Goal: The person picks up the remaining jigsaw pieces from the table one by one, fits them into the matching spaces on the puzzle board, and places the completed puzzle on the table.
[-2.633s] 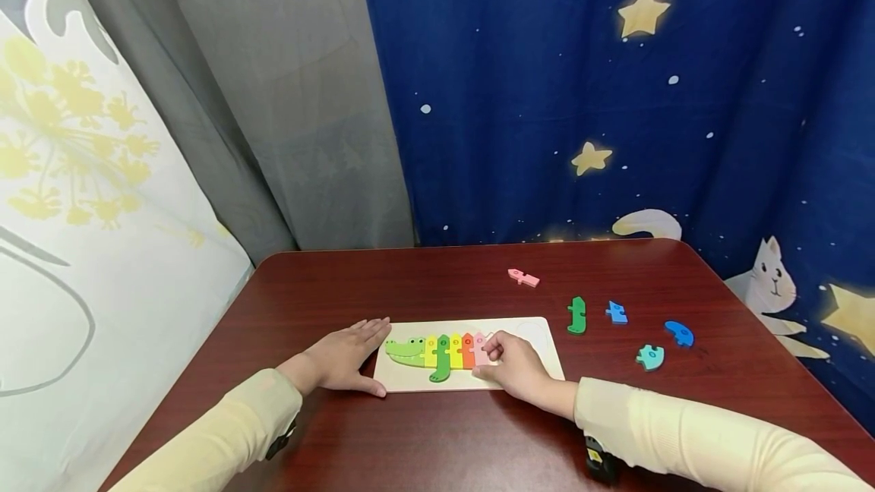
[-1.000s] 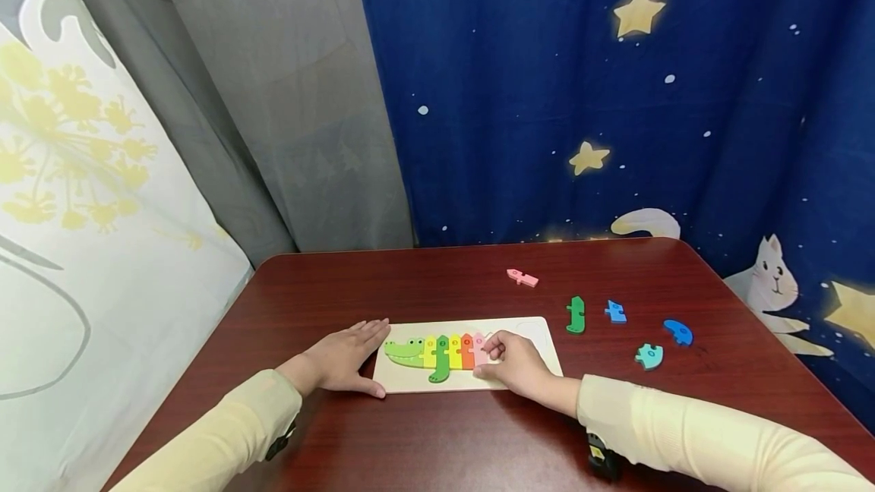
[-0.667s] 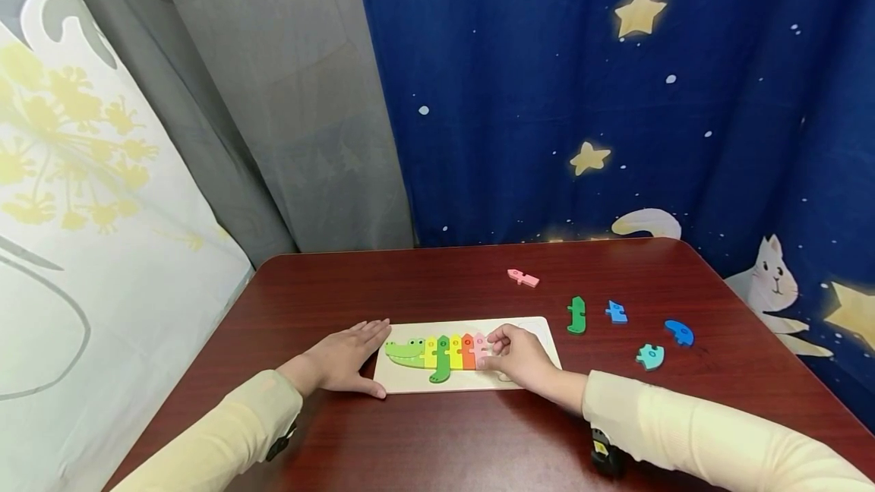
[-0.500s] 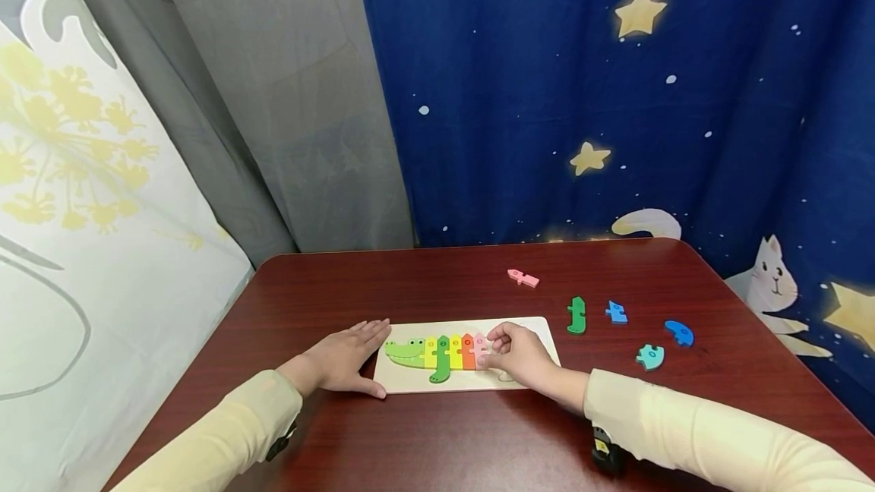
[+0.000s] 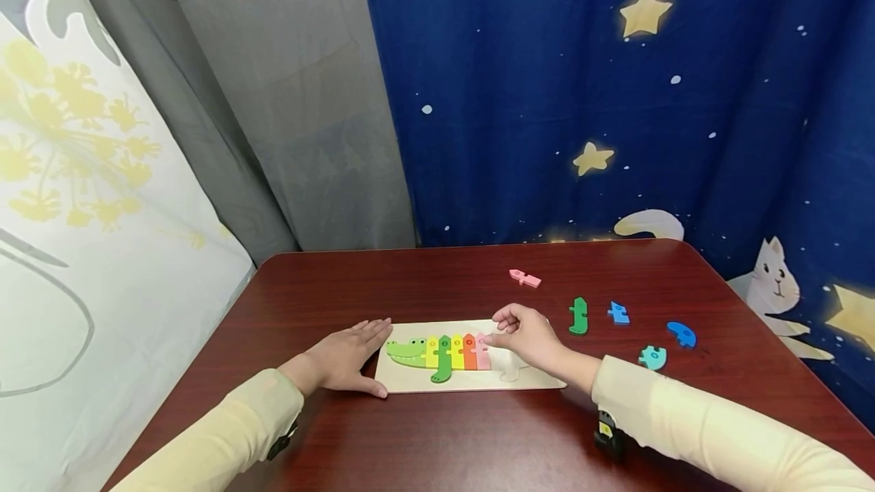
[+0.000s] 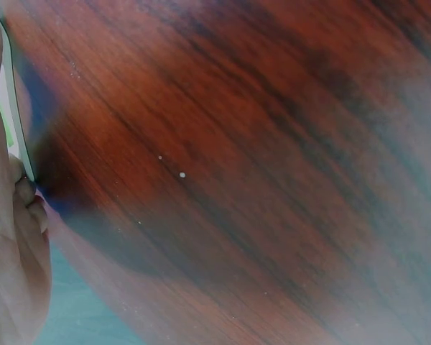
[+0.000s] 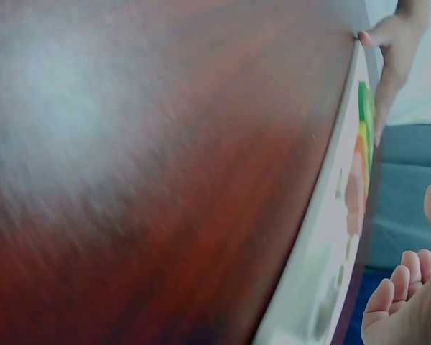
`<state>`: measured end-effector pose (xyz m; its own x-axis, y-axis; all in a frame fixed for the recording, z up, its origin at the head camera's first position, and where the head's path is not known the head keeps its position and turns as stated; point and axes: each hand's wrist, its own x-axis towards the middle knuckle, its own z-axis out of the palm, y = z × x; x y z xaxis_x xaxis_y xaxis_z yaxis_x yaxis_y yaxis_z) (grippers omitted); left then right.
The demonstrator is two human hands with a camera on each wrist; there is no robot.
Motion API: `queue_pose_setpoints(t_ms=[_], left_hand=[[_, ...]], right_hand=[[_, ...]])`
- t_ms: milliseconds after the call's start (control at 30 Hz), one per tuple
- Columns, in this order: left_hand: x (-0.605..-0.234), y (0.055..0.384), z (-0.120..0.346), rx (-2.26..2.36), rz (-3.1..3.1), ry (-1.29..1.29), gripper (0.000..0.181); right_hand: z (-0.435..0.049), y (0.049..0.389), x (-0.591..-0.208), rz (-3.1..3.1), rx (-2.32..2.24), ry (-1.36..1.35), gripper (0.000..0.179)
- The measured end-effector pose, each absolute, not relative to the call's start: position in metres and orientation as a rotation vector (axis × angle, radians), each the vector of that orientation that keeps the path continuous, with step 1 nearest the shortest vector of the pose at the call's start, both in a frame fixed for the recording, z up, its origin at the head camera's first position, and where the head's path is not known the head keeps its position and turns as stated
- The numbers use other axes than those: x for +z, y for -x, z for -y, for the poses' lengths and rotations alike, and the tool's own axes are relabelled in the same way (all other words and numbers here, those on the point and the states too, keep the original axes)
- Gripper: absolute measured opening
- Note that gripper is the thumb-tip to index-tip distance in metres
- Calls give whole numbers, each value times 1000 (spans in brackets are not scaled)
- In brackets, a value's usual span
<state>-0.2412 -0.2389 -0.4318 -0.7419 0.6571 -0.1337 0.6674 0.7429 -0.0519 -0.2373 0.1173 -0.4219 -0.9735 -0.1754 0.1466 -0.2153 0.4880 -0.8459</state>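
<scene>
A pale wooden puzzle board lies on the table, with a crocodile made of coloured pieces in its left and middle part. From the green head the row runs through yellow, green, yellow and orange to a pink piece. My left hand lies flat at the board's left edge, fingers straight, thumb on the near corner. Above the right part of the board hovers my right hand, thumb and fingers apart. In the right wrist view, the right hand's loosely bent fingers hold nothing.
Loose pieces lie on the dark red table: a pink one behind the board, and to the right a green one, a light blue one, a blue tail and a teal one. Curtains hang behind the table.
My right hand, earlier at the pink piece in the row, has let go and risen away to the right, baring outlined recesses on the board. My left hand has stayed put.
</scene>
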Motion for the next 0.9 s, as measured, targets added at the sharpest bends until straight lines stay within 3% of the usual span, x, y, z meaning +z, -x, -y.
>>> queue_pose_setpoints(t_ms=[900], left_hand=[[-431,240,238,-126,-2825,-1053,117]], right_hand=[[-174,311,-400,2685,1613,-389,40]])
